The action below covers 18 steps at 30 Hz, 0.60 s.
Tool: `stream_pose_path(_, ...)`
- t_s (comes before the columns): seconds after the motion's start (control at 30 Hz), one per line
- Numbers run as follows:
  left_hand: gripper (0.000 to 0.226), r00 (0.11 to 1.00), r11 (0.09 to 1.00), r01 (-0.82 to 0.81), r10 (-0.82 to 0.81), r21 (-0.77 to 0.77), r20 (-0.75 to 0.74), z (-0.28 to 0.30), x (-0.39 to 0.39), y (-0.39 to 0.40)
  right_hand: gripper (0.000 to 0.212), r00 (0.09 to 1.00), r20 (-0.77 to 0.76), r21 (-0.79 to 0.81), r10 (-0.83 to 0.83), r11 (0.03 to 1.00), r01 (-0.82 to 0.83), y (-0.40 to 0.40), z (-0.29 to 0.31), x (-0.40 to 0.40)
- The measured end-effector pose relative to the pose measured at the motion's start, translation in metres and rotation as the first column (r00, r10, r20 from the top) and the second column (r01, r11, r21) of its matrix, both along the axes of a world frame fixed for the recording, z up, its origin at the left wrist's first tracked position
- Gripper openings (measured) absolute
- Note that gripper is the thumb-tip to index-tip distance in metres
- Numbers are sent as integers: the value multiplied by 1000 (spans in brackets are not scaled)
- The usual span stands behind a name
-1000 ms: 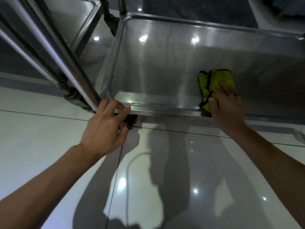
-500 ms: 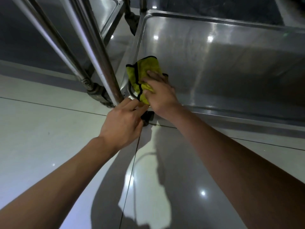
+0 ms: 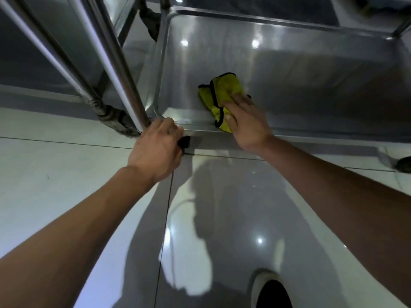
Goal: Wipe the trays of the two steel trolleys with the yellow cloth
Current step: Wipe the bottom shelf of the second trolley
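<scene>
Right hand (image 3: 244,121) is flat on the yellow cloth (image 3: 219,96), fingers laid out straight, thumb along the cloth's near edge, pressing it down on the bottom tray (image 3: 311,70) of the steel trolley. Half a second ago the cloth was jammed up in the tray's near-left corner, right by the other hand; now it has slid to the right, away from that corner, and sits against the tray's front lip (image 3: 200,126). A second ago it was further right still, so it has gone left and come partway back.

Left hand (image 3: 155,147) hasn't really moved: fingers curled round the foot of the upright steel post (image 3: 115,70) where it meets the tray's corner, same grip as before.

As for what's in the tray, just the folded cloth with its black trim, plus a few ceiling light reflections on the steel.

Further out, the second trolley's tray (image 3: 124,16) shows up top left behind the posts. Its contents are out of sight from here. A dark castor (image 3: 403,164) pokes in at the right edge, standing on the glossy tiled floor (image 3: 66,174).
</scene>
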State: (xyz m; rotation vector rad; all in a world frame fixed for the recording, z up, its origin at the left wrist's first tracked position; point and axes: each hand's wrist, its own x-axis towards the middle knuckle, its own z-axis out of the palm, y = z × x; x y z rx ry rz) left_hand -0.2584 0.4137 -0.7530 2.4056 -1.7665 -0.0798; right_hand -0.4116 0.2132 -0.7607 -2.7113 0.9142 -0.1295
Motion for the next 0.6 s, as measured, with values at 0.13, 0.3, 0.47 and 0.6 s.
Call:
stream_pose_path(0.13, 39, 998, 997, -33, 37, 65, -52, 8, -8, 2, 47, 985, -162, 21, -53, 998, 57, -9, 6, -35)
stream_pose_path(0.3, 37, 993, 994, -18, 30, 104, -117, 17, -4, 1, 48, 979, -194, 42, -65, 996, 74, -9, 15, -54)
stream_pose_path(0.47, 39, 993, 993, -104, 107, 61, -47, 11, -10, -10, 45, 987, -155, -107, 42, 992, -59, -25, 14, -81)
stream_pose_path(0.6, 34, 980, 976, -194, 190, 99, 52, 18, -26, -31, 41, 990, -139, -213, 21, 976, -51, -58, 9, -125)
